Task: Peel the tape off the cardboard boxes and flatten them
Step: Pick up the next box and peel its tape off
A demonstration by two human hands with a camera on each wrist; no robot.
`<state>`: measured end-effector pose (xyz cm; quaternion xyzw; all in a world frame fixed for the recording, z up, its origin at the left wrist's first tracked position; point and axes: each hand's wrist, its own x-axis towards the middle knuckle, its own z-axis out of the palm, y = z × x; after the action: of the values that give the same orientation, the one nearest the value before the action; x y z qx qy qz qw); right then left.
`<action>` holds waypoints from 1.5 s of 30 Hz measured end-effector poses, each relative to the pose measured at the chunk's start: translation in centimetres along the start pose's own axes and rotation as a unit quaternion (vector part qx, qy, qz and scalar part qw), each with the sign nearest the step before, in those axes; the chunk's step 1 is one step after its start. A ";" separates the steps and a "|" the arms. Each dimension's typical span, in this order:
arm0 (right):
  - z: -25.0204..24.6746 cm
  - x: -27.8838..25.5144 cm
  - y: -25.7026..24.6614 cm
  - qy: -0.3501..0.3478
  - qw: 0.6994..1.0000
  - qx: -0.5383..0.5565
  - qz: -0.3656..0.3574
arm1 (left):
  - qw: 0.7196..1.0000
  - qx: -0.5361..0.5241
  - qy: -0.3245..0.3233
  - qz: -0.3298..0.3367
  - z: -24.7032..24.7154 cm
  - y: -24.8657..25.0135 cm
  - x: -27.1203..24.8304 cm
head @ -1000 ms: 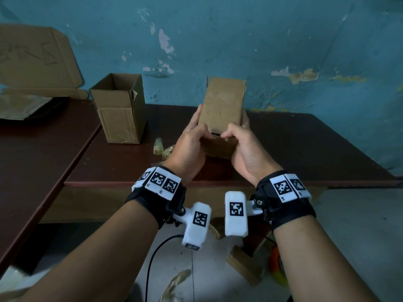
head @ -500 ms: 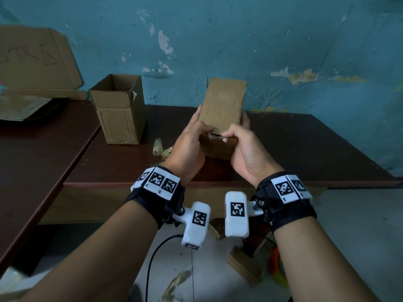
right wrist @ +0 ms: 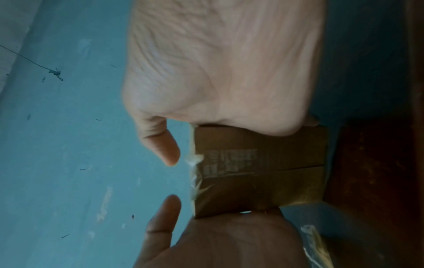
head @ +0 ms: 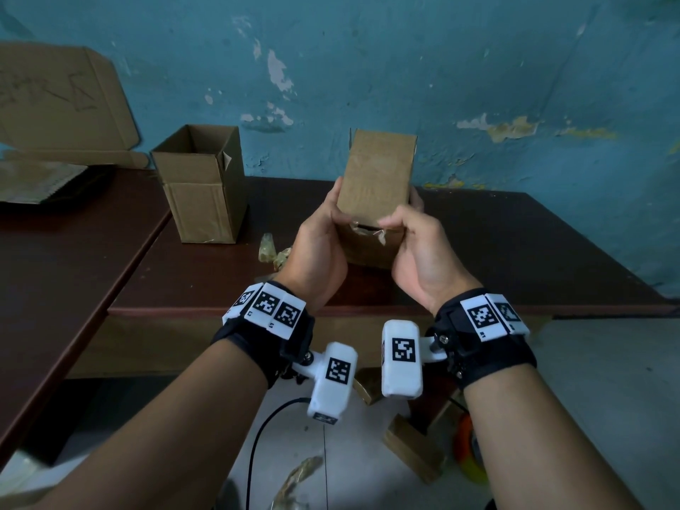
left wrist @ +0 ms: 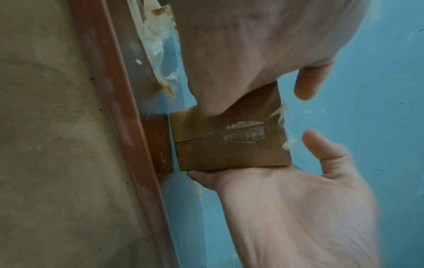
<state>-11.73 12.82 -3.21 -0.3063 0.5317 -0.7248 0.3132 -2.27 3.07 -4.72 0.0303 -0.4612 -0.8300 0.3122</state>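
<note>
At the near end of the small box (head: 373, 193), both thumbs are seen lifted off the cardboard, a gap lying between each tip and the taped edge, where half a second ago they were pressed together over the seam. The box is clasped between the left hand (head: 319, 248) and the right hand (head: 419, 252), their fingers wrapped round its sides; it is held up above the front of the dark table (head: 515, 252), not resting on it. A torn remnant of clear tape (head: 369, 230) is shown curling at the flap edge, and in the left wrist view a pale scar (left wrist: 243, 133) is left across the flap seam where tape has been stripped. The seam is judged largely freed, so the flaps can probably be opened and the box pressed flat. An open box (head: 202, 185) stands to the left, unflattened, with crumpled tape scraps (head: 272, 252) lying beside it.
</note>
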 end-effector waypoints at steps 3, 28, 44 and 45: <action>0.1 0.2 0.0 0.001 1.000 -0.001 0.007 | 1.000 0.019 0.011 0.004 -0.3 -0.4 0.4; -1.1 1.3 0.9 -0.010 0.992 -0.124 -0.029 | 0.989 0.141 -0.037 0.023 -1.1 0.4 0.2; -0.9 3.4 2.9 0.042 0.989 -0.138 0.019 | 0.991 0.102 0.086 0.017 -0.5 -0.9 0.4; -0.9 3.5 3.0 0.047 0.987 -0.151 0.020 | 0.991 0.104 0.082 0.015 -0.5 -0.9 0.4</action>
<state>-14.22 9.90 -5.97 -0.3048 0.6550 -0.6438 0.2522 -2.83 2.83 -5.64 0.1238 -0.5186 -0.7673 0.3563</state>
